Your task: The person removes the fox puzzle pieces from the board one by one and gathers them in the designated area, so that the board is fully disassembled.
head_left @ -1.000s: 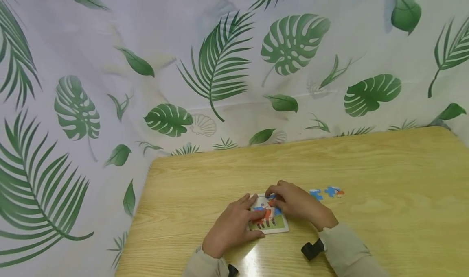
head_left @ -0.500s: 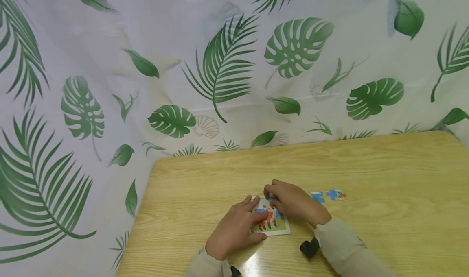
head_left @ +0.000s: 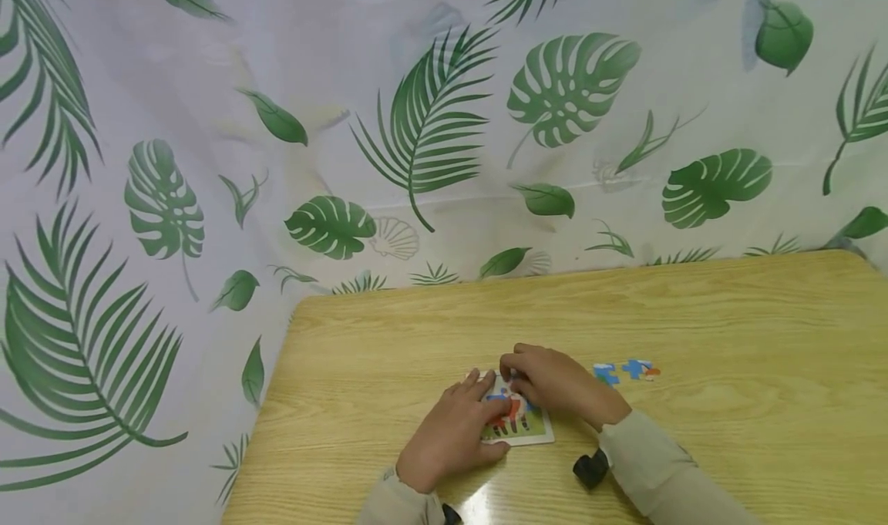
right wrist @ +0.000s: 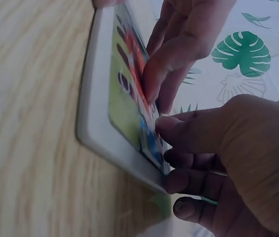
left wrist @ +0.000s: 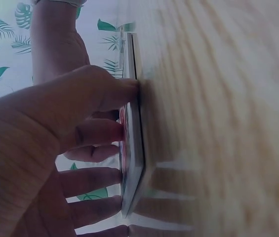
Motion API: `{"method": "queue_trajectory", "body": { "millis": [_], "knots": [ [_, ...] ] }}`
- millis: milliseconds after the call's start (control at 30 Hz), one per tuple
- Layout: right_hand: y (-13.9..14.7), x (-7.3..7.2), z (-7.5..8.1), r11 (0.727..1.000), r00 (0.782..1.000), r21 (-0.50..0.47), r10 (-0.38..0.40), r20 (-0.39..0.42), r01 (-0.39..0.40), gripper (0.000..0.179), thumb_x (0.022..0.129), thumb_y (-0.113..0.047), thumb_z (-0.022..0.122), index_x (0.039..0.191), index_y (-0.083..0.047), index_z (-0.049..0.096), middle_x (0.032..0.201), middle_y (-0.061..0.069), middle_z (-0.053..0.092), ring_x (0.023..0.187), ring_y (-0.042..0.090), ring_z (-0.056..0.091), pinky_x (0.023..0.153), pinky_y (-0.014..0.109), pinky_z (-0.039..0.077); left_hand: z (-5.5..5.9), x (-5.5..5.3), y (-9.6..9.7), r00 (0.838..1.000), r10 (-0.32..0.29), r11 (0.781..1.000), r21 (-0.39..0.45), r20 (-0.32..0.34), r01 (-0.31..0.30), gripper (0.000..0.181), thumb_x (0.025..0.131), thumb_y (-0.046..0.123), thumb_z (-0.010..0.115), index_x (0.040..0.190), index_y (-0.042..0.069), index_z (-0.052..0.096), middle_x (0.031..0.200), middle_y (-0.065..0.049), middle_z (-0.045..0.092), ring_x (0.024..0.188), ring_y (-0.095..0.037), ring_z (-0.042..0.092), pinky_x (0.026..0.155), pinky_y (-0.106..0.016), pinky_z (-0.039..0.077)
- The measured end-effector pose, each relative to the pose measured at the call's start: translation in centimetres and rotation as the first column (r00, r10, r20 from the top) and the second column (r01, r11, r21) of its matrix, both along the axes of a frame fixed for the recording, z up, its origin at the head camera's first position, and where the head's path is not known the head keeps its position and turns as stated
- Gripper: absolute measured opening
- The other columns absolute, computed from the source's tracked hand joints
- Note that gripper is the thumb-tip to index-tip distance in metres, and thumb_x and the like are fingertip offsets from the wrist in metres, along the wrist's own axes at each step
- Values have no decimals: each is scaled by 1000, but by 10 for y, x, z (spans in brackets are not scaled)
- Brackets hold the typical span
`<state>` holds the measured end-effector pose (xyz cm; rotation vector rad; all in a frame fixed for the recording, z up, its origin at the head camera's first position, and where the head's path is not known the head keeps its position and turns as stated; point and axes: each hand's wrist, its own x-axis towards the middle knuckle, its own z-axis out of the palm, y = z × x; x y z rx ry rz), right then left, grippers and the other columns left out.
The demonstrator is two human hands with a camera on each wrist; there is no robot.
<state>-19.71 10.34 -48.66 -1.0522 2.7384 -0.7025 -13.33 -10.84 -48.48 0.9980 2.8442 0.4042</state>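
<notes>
While both hands were at work on the puzzle (head_left: pixel 522 426), the head view showed it lying in its pale frame (head_left: pixel 536 440) on the wood-grain tabletop (head_left: pixel 728 332). The left hand (head_left: pixel 451 436) lay across it, fingers extended and spread, gripping nothing. The right hand (head_left: pixel 555 382) was at the far right part, fingers bent; whether it pinched a piece could not be determined. Progress was judged partial: the lower picture area that could be seen appeared filled, with red figures on green ground, whereas at least two loose pieces (head_left: pixel 640 369), mainly blue, lay beyond the right wrist and apparently remained to be fitted. The upper area was largely covered by hands. No brand, label or writing was legible; a faint mark on the left sleeve (head_left: pixel 405 503) was too small to read.

The left wrist view recorded the frame edge-on and flat, the left thumb (left wrist: pixel 122 93) touching its edge. No lettering was found.

The right wrist view recorded a left fingertip on the picture and the right thumb (right wrist: pixel 188 131) at the blue corner, other fingers bent beside the edge. Seating there could not be confirmed. No text was visible.
</notes>
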Motion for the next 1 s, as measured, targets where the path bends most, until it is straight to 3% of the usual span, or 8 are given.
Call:
{"method": "queue_trajectory", "body": {
  "millis": [333,600,900,1000],
  "knots": [
    [14,5,-1,998,999,-60,31,44,-28,11,99,-9,70,98,-19,65,92,-7,51,76,7,49,68,28,46,1,-3,3,1000,4,1000,3,19,-4,46,92,41,78,134,25,69,157,-16,47,145,-40,42,113,-52,41],
    [7,4,-2,992,997,-117,43,66,-35,13,99,-8,69,99,-18,61,93,-3,48,76,10,47,66,27,43,0,-2,-1,999,20,1000,-19,32,-19,48,92,41,78,135,24,68,157,-16,46,146,-39,41,114,-51,40],
    [8,5,-3,986,999,-160,31,-35,-37,16,94,-5,74,95,-16,64,97,-1,53,81,14,50,70,30,47,0,-1,0,999,19,1000,-3,47,-18,49,91,40,79,136,23,68,158,-17,45,146,-40,40,113,-52,41],
    [9,5,-1,981,997,-191,13,-73,-27,16,93,-2,75,103,-11,65,99,1,60,84,18,55,74,35,49,0,-1,0,999,18,1000,-1,35,-18,50,91,39,79,137,23,68,157,-17,46,146,-40,41,113,-52,41]
  ]
}}
